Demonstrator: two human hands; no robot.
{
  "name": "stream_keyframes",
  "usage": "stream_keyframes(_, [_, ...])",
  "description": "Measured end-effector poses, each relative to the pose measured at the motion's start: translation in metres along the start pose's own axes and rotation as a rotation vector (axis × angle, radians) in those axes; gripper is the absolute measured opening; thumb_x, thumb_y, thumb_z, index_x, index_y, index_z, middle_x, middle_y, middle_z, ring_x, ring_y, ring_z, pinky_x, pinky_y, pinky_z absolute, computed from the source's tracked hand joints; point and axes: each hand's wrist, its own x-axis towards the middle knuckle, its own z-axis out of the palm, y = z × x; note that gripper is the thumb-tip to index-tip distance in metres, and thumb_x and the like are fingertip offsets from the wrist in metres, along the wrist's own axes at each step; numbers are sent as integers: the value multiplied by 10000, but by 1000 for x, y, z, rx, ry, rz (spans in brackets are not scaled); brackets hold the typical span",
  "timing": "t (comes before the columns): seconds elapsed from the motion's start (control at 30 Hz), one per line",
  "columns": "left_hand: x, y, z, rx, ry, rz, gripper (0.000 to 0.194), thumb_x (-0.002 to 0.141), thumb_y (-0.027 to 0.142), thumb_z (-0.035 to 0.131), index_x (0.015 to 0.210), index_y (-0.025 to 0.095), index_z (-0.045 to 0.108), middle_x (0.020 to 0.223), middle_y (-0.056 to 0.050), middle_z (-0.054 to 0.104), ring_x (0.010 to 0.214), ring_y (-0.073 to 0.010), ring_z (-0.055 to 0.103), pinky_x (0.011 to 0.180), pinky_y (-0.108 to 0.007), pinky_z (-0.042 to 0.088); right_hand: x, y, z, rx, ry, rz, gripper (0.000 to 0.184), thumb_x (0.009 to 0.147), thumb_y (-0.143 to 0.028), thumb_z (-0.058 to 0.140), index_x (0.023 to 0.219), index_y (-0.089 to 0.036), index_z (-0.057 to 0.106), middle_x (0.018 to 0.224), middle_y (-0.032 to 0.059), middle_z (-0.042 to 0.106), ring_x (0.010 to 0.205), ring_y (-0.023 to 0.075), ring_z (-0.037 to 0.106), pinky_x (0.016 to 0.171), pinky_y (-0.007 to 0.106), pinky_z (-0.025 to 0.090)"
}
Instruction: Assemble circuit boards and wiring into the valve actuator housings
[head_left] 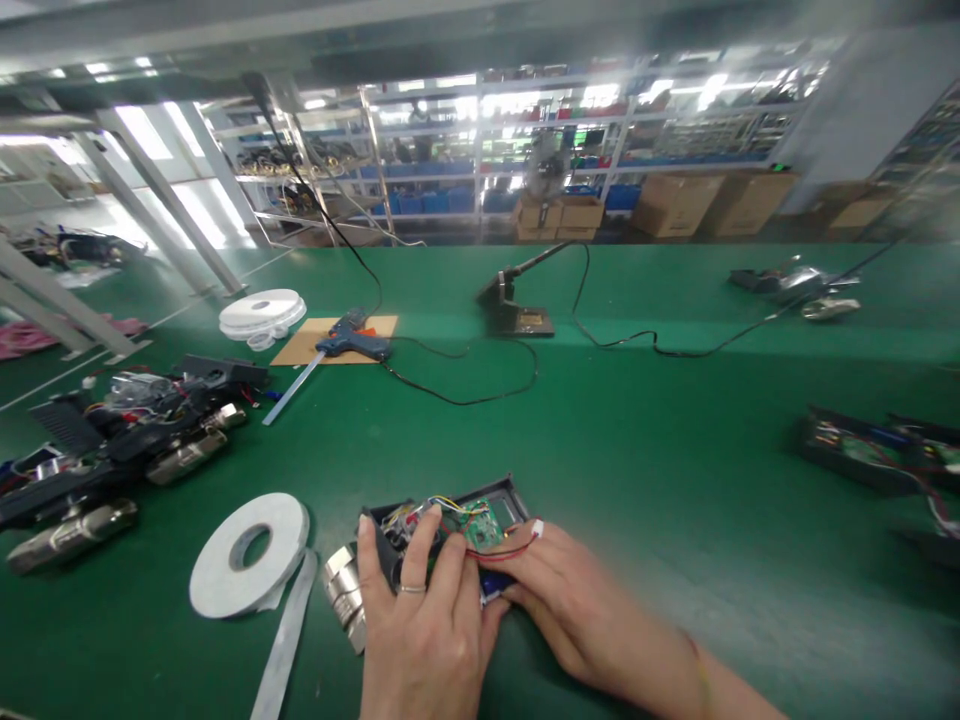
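A black plastic housing (514, 492) lies on the green table in front of me, with its open side up. Inside it show a green circuit board (484, 524), thin coloured wires and, at the near edge, a blue part (495, 582). My left hand (427, 620) grips it from above, fingers spread over the left half and thumb at the near edge. With thumb and fingers, my right hand (559, 590) holds the near right side. A red-and-black lead with a white connector (537, 530) runs over the right fingers. A silvery metal valve fitting (345, 595) sticks out at left.
Left of my hands lies a roll of white tape (206, 570) with a loose strip. Behind are a glue gun (356, 345) on cardboard and a soldering iron stand (517, 315). More partly built units (120, 430) lie left, with open housings (862, 450) right. Cables cross the table.
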Motion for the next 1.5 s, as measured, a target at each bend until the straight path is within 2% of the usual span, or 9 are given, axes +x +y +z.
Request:
stream_keyframes(0.13, [0,0,0,0,-6,-6,316,944,428,618,976,143,750,1018,-54,773,1198,-323,602,1246,-646,13,-1,3,3,-2,20,-7,203,959,-68,464,1061,-179,600,1042,85,710,964,231,618,900,376,505])
stream_keyframes(0.4, [-2,-1,2,-1,-7,1,337,969,431,567,977,148,751,1019,-49,776,1183,-325,606,1244,-646,28,0,4,6,-26,9,3,222,994,-101,419,968,-170,629,977,90,668,943,233,542,854,388,478])
stream_keyframes(0.53, [-3,-1,4,-13,21,8,337,963,442,574,964,153,749,1004,-53,771,1176,-317,598,1243,-645,28,-3,5,7,-50,8,44,196,1002,-124,451,989,-186,636,1029,84,668,998,244,520,874,407,446])
stream_keyframes(0.7, [-3,-2,5,-64,86,40,245,965,376,579,840,229,729,992,-41,763,1162,-292,590,1214,-695,75,-8,10,14,15,120,0,153,992,-117,499,1047,-198,616,987,57,694,931,223,527,832,389,431])
stream_keyframes(0.8, [-2,-2,5,-66,109,64,210,945,342,615,794,242,721,992,-43,761,1182,-294,579,1200,-718,85,-9,11,14,10,203,8,56,995,-173,546,992,-186,600,917,60,679,892,218,528,824,379,453])
stream_keyframes(0.93, [0,-2,6,-68,130,69,230,954,357,601,791,250,724,969,-48,758,1179,-275,579,1203,-707,89,-7,12,11,-70,257,-7,119,1008,-230,545,918,-180,606,903,75,651,925,231,529,840,386,478])
stream_keyframes(1.23, [2,0,7,-86,142,45,194,943,339,615,807,262,729,951,-31,753,1156,-269,593,1210,-689,98,-7,13,4,-186,205,9,182,1020,-254,518,943,-204,675,930,69,684,995,255,519,878,412,466])
stream_keyframes(1.5, [1,1,9,-97,151,30,191,939,290,607,786,251,714,944,-23,750,1149,-265,601,1211,-694,99,-9,12,3,-112,151,43,181,1020,-251,502,959,-185,660,954,95,634,961,260,503,823,409,446])
